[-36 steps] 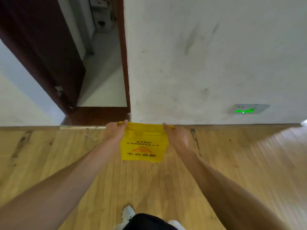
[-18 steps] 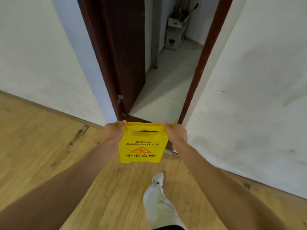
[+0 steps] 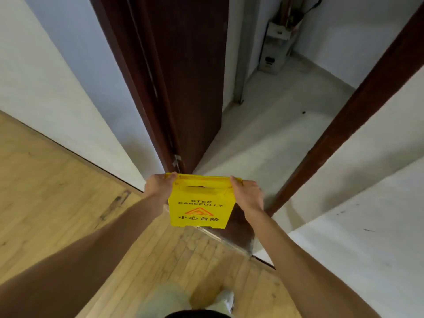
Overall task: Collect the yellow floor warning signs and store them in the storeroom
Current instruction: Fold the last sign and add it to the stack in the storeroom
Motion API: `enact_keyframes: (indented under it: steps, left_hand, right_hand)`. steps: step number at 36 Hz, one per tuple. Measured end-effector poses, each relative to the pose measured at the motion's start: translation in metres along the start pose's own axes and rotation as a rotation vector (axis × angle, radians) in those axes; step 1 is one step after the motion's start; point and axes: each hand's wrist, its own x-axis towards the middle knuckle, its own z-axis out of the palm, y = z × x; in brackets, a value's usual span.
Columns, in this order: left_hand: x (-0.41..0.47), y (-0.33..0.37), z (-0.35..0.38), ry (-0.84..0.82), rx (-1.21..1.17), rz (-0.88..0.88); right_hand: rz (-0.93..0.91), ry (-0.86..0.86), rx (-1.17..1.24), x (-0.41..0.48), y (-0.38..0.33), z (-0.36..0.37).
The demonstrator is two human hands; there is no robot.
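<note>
The sign (image 3: 202, 200) is bright yellow with dark lettering and an orange triangle; the door (image 3: 190, 72) dark brown; the floor (image 3: 46, 203) pale wood planks.

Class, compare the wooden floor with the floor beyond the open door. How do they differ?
The wooden floor is yellowish strips with dark scuffs; the storeroom floor is plain pale grey. The wooden floor bears the person's shoe; the storeroom floor bears a grey box by the far wall. Both look flat and meet at the dark threshold below the yellow sign.

Glossy plastic sign (image 3: 201, 203), wooden floor (image 3: 46, 203)
</note>
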Motion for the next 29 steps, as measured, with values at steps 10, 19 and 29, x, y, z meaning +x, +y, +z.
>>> enact_keyframes:
  steps: [10,19,29]
  left_hand:
    - [0.13,0.078,0.05,-0.086,0.051,-0.022]
    - [0.253,0.183,0.091,-0.247,0.161,-0.004]
    - [0.337,0.29,0.164,-0.359,0.243,0.074]
  right_hand:
    - [0.071,0.005,0.005,0.131,-0.052,-0.001]
    - [0.267,0.143,0.135,0.251,-0.116,-0.016]
    - [0.398,0.271,0.305,0.36,-0.147,-0.065]
